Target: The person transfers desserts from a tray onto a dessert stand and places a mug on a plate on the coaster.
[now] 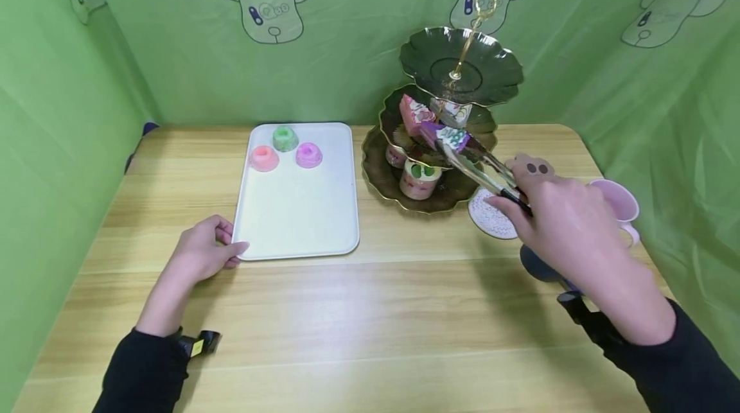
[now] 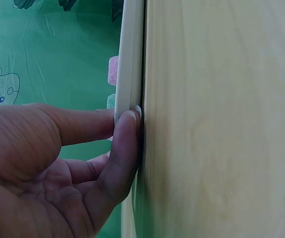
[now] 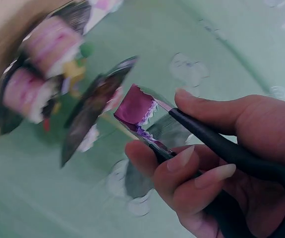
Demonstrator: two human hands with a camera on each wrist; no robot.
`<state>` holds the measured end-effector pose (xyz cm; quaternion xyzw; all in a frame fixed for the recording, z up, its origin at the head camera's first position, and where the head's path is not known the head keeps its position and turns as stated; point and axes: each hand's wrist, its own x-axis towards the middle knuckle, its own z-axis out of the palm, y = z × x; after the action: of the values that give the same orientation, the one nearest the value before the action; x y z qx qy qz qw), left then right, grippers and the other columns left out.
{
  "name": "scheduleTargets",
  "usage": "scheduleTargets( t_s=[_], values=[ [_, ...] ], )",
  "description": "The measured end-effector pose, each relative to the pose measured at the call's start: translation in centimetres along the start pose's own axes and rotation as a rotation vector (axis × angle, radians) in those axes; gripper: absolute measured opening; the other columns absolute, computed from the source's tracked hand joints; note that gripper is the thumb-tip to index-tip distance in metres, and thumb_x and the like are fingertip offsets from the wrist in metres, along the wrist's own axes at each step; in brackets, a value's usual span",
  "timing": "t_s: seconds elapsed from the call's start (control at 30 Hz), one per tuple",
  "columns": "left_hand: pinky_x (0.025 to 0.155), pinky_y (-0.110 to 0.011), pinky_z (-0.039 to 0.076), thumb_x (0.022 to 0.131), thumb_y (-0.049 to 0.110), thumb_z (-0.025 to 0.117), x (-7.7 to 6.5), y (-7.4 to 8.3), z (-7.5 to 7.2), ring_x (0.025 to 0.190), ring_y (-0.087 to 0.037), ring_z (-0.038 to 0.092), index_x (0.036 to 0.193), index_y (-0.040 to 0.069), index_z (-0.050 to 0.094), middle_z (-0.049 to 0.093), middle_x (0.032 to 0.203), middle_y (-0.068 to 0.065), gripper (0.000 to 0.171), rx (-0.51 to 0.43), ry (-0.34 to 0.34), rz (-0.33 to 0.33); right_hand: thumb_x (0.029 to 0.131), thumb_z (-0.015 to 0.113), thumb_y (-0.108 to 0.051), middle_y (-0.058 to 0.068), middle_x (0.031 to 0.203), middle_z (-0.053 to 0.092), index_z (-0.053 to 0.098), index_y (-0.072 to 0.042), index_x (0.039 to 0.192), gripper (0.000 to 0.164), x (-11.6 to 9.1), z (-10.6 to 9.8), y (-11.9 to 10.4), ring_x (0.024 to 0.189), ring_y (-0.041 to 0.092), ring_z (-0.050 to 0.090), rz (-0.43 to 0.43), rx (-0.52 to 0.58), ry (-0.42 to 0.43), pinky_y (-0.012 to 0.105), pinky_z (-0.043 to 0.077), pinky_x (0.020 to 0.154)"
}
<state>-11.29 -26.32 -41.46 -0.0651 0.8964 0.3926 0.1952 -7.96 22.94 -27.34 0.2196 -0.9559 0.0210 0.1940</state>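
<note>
Easy squeeze, folks
Head: right hand (image 1: 563, 220) grips black-handled metal tongs (image 1: 475, 171) nipping a purple frosted cake wedge (image 1: 449, 137) near the dark-green scalloped tiered stand (image 1: 424, 66). Left wrist: left hand (image 2: 58, 168) pinches the white rectangular tray (image 2: 126, 54). Right wrist: keep pressure even.

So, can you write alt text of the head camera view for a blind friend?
A right hand holds tongs gripping a purple cake slice near a dark three-tier stand. The left hand pinches one corner of a white tray bearing three small sweets.
</note>
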Motion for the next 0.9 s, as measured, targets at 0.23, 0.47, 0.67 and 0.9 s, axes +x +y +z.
scheduleTargets(
  t_s=[0.23, 0.47, 0.67, 0.9],
  values=[
    [0.064, -0.027, 0.065, 0.1, 0.006, 0.073, 0.0, 0.0, 0.0, 0.072, -0.013, 0.073, 0.121, -0.01, 0.051, 0.061, 0.105, -0.02, 0.035, -0.009, 0.005, 0.0, 0.106, 0.051, -0.064, 0.01, 0.049, 0.044, 0.067, 0.001, 0.133, 0.072, -0.1, 0.2, 1.9, 0.036, 0.027, 0.04, 0.073, -0.07, -0.03, 0.036, 0.019, 0.031],
    [0.065, -0.028, 0.066, 0.1, 0.006, 0.073, 0.1, -0.1, 0.1, 0.072, -0.013, 0.073, 0.121, -0.011, 0.051, 0.061, 0.105, -0.021, 0.035, -0.011, 0.004, 0.003, 0.098, 0.077, -0.035, 0.002, 0.053, 0.036, 0.06, 0.0, 0.091, 0.04, 0.7, 0.2, 2.5, 0.043, 0.024, 0.037, 0.141, -0.017, -0.14, 0.035, 0.022, 0.038],
    [0.066, -0.029, 0.066, 0.1, 0.006, 0.073, 0.2, -0.3, 0.2, 0.071, -0.013, 0.073, 0.121, -0.011, 0.051, 0.062, 0.104, -0.02, 0.035, -0.036, 0.004, 0.005, 0.099, 0.076, -0.034, 0.003, 0.055, 0.038, 0.052, -0.005, 0.079, 0.043, 1.7, 0.5, 2.9, 0.046, 0.025, 0.039, 0.143, 0.002, -0.182, 0.036, 0.027, 0.041],
    [0.065, -0.029, 0.066, 0.099, 0.007, 0.074, 0.2, -0.3, 0.0, 0.071, -0.013, 0.072, 0.122, -0.01, 0.051, 0.061, 0.104, -0.019, 0.036, -0.031, 0.008, 0.0, 0.102, 0.073, -0.037, 0.004, 0.059, 0.04, 0.05, -0.008, 0.076, 0.045, 2.8, 0.3, 2.7, 0.05, 0.026, 0.042, 0.188, -0.005, -0.254, 0.036, 0.029, 0.042]
  ],
)
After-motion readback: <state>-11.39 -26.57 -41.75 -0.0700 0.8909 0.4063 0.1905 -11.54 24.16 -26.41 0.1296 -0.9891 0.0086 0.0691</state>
